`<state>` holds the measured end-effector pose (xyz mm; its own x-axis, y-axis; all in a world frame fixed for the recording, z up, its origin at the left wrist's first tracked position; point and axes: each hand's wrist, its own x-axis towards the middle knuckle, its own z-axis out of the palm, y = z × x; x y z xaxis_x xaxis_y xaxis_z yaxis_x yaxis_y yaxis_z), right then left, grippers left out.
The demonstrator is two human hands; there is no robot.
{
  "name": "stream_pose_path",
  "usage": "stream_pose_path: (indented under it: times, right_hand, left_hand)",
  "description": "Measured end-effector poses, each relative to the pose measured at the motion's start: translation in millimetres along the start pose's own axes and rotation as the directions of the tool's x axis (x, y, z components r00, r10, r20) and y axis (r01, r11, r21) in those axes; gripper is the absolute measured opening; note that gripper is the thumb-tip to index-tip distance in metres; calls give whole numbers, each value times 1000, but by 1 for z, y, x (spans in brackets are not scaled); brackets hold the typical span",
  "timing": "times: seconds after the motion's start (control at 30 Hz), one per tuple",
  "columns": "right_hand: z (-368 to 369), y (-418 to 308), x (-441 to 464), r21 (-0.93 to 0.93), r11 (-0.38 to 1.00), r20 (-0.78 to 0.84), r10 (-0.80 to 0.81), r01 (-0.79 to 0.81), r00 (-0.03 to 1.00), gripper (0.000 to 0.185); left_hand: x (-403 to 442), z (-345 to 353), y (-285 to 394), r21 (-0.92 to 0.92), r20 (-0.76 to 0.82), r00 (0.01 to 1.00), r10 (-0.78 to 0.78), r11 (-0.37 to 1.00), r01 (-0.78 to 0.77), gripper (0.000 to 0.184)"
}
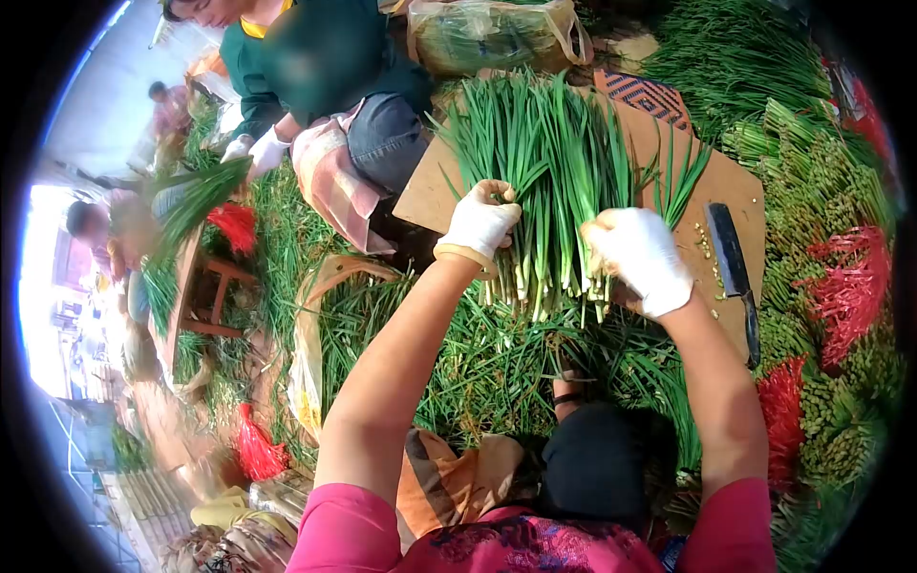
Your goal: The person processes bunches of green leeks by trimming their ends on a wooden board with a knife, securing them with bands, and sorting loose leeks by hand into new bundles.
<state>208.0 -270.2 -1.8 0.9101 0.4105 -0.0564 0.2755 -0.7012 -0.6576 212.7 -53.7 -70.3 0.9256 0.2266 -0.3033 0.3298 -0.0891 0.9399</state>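
Observation:
A thick spread of garlic chives [549, 162] lies across a wooden board [731, 181], with the pale stem ends hanging over the near edge. At the left side of the spread, my left hand [480, 224], in a white glove, has its fingers curled in on some chive leaves. My right hand [645, 260], also gloved, is over the right side near the stem ends. Its fingers are bent together and slightly blurred; what they hold, if anything, is hidden. A cleaver [729, 250] with a dark blade lies on the board to the right, beside small stem trimmings [707, 253].
Loose leaves [478, 363] cover the ground under the board. Tied bundles [802, 191] and red ties [850, 296] are piled at right. A plastic-wrapped bundle [492, 38] sits behind the board. Upper left, a gloved co-worker [325, 67] handles chives [196, 205].

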Motion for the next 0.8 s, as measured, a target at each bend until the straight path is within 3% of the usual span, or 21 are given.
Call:
stream_pose_path:
  times: [0.03, 0.1, 0.17, 0.23, 0.3, 0.33, 0.37, 0.43, 0.47, 0.5, 0.53, 0.57, 0.63, 0.67, 0.7, 0.77, 0.8]
  right_hand:
    - [11, 5, 2, -109, 987, 128, -105, 120, 986, 45]
    - [10, -5, -10, -217, 975, 131, -29, 57, 991, 50]
    - [-12, 6, -9, 201, 973, 69, 103, -115, 992, 51]
    - [-36, 18, -8, 202, 955, -38, 231, -219, 972, 49]
    - [-41, 77, 2, -221, 959, -6, 181, -178, 983, 45]
    - [-44, 71, -1, -58, 912, 72, 409, -405, 910, 42]
    - [-41, 75, 0, 21, 904, 123, 421, -427, 899, 39]
    - [-19, 103, 5, 175, 861, 226, 437, -477, 871, 32]
    - [3, 104, 7, 14, 971, 190, 231, -238, 954, 24]
    - [25, 104, 9, -209, 978, 141, 1, 28, 990, 18]
    - [47, 104, 11, -418, 878, 87, -217, 233, 972, 13]
    - [51, 89, 10, -558, 802, 94, -195, 213, 976, 12]
    - [37, 96, 16, -535, 805, 191, -181, 257, 965, 14]
    - [37, 112, 24, -473, 864, 178, -100, 174, 979, 24]
    - [27, 114, 22, -491, 839, 207, -150, 235, 967, 25]
    - [3, 84, 15, -344, 936, 241, 163, -73, 957, 27]
    - [0, 85, 12, -243, 962, 237, 185, -126, 954, 29]
  left_hand:
    - [-1, 2, -1, -75, 32, 999, 5, 997, -2, 24]
    - [-6, -6, 4, -136, 89, 996, 1, 991, 11, 33]
    - [-7, -28, 11, -59, -38, 989, 139, 988, -142, 36]
    - [8, -56, -12, -28, -198, 924, 327, 940, -339, 39]
    - [20, -69, -38, -46, -309, 908, 283, 949, -311, 47]
    - [29, -68, -58, -139, -303, 903, 306, 923, -360, 51]
    - [36, -66, -72, -231, -299, 896, 329, 886, -402, 55]
    - [8, -33, -45, -272, -243, 936, 254, 908, -317, 69]
    - [-3, -7, -32, -171, -176, 948, 264, 940, -293, 76]
    - [-8, 15, -26, -66, -108, 958, 267, 959, -274, 82]
    - [14, 25, -59, 477, -31, 825, 564, 734, -483, 89]
    - [8, 34, -50, 493, -36, 846, 533, 746, -448, 93]
    - [14, 26, -44, 410, 9, 860, 509, 783, -468, 91]
    - [17, 17, -42, 328, 29, 833, 553, 782, -530, 86]
    - [16, 6, -41, 314, 15, 845, 534, 800, -511, 82]
    - [23, -11, -41, 424, -62, 785, 616, 728, -538, 77]
    - [23, -12, -37, 453, -136, 717, 684, 686, -569, 71]
